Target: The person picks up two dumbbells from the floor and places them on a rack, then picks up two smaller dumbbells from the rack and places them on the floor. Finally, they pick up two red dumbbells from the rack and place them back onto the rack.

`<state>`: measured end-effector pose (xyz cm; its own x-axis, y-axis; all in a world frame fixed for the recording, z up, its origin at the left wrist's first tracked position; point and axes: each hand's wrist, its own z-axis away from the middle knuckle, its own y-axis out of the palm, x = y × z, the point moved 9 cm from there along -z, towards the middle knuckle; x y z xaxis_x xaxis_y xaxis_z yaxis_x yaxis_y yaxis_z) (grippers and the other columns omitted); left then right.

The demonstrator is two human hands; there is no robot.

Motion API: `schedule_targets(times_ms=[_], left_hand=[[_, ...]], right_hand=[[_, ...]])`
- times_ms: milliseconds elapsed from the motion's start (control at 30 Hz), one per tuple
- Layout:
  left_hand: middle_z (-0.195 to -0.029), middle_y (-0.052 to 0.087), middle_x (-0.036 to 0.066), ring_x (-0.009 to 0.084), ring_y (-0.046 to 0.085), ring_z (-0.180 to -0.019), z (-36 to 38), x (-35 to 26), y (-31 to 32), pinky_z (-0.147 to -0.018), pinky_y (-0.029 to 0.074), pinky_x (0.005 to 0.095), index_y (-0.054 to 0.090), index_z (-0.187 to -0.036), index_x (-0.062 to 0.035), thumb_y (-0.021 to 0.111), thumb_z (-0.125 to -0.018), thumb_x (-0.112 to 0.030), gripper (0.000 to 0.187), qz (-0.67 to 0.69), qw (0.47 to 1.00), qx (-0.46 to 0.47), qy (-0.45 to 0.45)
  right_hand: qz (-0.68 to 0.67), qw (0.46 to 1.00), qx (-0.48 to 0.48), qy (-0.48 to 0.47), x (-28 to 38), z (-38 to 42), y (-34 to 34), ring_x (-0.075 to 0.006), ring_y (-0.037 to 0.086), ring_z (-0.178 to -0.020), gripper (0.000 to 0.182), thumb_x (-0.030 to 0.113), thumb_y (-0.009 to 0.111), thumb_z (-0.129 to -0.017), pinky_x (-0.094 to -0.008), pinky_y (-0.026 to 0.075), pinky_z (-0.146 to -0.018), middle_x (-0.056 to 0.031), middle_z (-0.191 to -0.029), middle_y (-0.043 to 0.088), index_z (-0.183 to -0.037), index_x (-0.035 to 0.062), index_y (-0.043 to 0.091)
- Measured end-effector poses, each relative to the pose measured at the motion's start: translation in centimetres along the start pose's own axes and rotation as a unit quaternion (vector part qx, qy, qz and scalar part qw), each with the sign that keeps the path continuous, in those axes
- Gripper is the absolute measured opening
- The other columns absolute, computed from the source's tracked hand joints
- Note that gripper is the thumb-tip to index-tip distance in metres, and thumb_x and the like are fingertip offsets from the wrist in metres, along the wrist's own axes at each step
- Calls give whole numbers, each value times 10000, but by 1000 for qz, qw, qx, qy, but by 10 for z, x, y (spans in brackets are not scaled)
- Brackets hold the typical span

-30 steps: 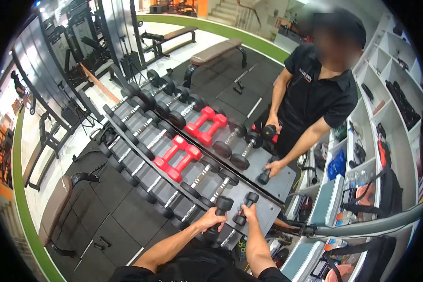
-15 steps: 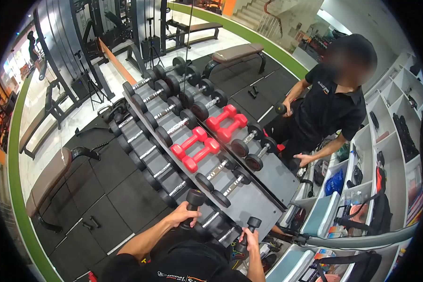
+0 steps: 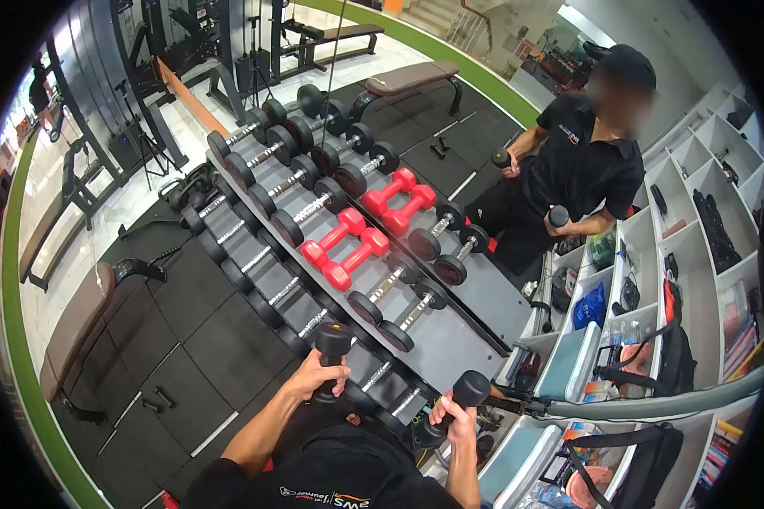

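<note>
My left hand (image 3: 317,376) is closed around the handle of a black dumbbell (image 3: 334,339), its round head pointing up. A matching black dumbbell (image 3: 471,388) is gripped in my right hand (image 3: 456,420), tilted slightly to the right. Both are held in front of my black shirt (image 3: 331,471), with the forearms bent upward. Just beyond my hands stands a dumbbell rack (image 3: 450,360). Its top shelf holds a pair of red dumbbells (image 3: 356,259) among several chrome-handled ones (image 3: 412,314). The lower ends of the held dumbbells are partly hidden by my fingers.
A mirror behind the rack reflects the dumbbells and a person in black (image 3: 581,153) holding two dumbbells. White shelving (image 3: 696,441) with bags and boxes stands at right. A padded bench (image 3: 81,318) is at left, near small dumbbells (image 3: 157,399) on the black floor mats.
Both hands have raised their dumbbells closer to the camera; the right one has risen more clearly. The reflection shows the same lift. The whole view has shifted slightly.
</note>
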<state>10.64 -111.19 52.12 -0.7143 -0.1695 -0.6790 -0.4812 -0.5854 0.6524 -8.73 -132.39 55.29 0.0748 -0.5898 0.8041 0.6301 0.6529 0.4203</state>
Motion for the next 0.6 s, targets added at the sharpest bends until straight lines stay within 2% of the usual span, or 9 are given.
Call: schedule_targets(times_ms=[167, 333, 433, 533, 600], left_hand=[[-611, 550, 77, 181, 558, -474, 45, 4, 8, -467, 461, 332, 508, -900, -29, 707, -816, 3, 219, 30, 998, -18, 59], [-604, 544, 74, 183, 556, -474, 95, 14, 29, -466, 463, 332, 512, -894, -28, 701, -818, 8, 206, 35, 991, -32, 128], [-599, 538, 69, 178, 554, -474, 131, 23, 42, -469, 463, 329, 515, -872, -24, 701, -819, -7, 194, 33, 988, -60, 141], [-601, 536, 66, 173, 556, -481, 168, 34, 50, -475, 464, 325, 522, -841, -21, 708, -819, -27, 187, 56, 981, -94, 161], [-605, 531, 64, 169, 557, -486, 193, 35, 51, -481, 464, 324, 534, -826, -15, 713, -821, -36, 180, 60, 974, -110, 187]], right_hand=[[25, 997, 66, -9, 11, 19, 15, -209, 502, -491, 135, 90, 641, -852, -361, 442, -470, -81, -589, 470, -846, 30, 521], [26, 987, 155, 28, 4, 41, 39, -200, 496, -498, 173, 128, 612, -875, -359, 446, -496, -81, -585, 468, -788, 31, 499], [28, 978, 202, 40, -4, 55, 54, -191, 493, -495, 203, 133, 607, -882, -349, 447, -500, -84, -580, 470, -758, 39, 476], [50, 969, 239, 48, -10, 71, 70, -187, 498, -497, 186, 125, 601, -890, -347, 450, -502, -80, -578, 470, -780, 32, 484], [34, 962, 259, 78, -22, 78, 78, -188, 514, -512, 133, 96, 620, -889, -346, 453, -513, -77, -592, 487, -854, 14, 522]])
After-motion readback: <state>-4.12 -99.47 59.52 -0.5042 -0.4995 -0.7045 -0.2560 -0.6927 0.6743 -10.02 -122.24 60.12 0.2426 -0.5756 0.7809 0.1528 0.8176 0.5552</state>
